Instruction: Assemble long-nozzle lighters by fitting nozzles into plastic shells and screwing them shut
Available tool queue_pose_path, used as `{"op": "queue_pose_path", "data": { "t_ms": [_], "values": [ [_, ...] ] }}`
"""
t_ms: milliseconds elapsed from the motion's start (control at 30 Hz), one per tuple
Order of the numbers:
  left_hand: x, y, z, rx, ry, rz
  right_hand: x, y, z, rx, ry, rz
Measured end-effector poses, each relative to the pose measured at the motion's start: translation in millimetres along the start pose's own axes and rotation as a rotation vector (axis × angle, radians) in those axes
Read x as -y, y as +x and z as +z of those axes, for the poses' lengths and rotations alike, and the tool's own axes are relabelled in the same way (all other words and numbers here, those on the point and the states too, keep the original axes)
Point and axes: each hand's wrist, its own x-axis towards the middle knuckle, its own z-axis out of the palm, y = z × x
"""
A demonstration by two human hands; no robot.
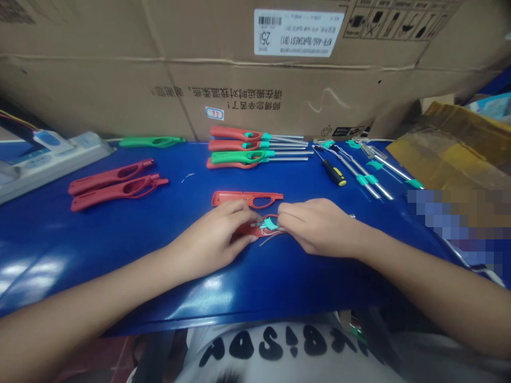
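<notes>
A red lighter half-shell [261, 231] lies at the front middle of the blue table, with a turquoise trigger [270, 224] and thin white wires in it. My left hand [229, 229] grips the shell's left part between thumb and fingers. My right hand [315, 226] is closed at its right end, fingertips pressed together; what they pinch is hidden behind them. Just behind both hands rests another red half-shell [247, 199], hollow side up. A thin tube [269, 239] sticks out at the near side of the held shell.
Assembled red and green lighters [239, 157] with metal rods lie behind. To their right are a black-and-yellow screwdriver [334, 173] and metal rods with turquoise parts [361, 178]. Dark red handles [115, 186] and a power strip [56, 159] are left. A cardboard box [191, 74] walls the back.
</notes>
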Motion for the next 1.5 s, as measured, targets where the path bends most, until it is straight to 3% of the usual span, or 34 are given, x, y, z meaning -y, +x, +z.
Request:
{"op": "queue_pose_path", "data": {
  "t_ms": [367, 533, 633, 800, 1067, 1500],
  "values": [
    [0, 2, 1.7, -0.029, -0.09, -0.027, 2, -2, -7, -0.016, 0.07, -0.036],
    [2, 3, 3.2, -0.025, -0.059, 0.005, 3, -2, -4, -0.056, 0.259, 0.095],
    [2, 3, 3.8, -0.035, -0.064, 0.004, 0, -3, -2, -0.069, 0.311, 0.084],
    [2, 3, 5.4, -0.03, -0.072, 0.008, -4, -5, -3, -0.054, 0.202, -0.049],
    [2, 2, 5.9, -0.031, -0.108, 0.025, -2, -5, 0, -0.086, 0.043, -0.117],
    [3, 4, 4.9, -0.022, -0.126, 0.054, 1, -5, 0, -0.119, -0.047, -0.101]
  ]
}}
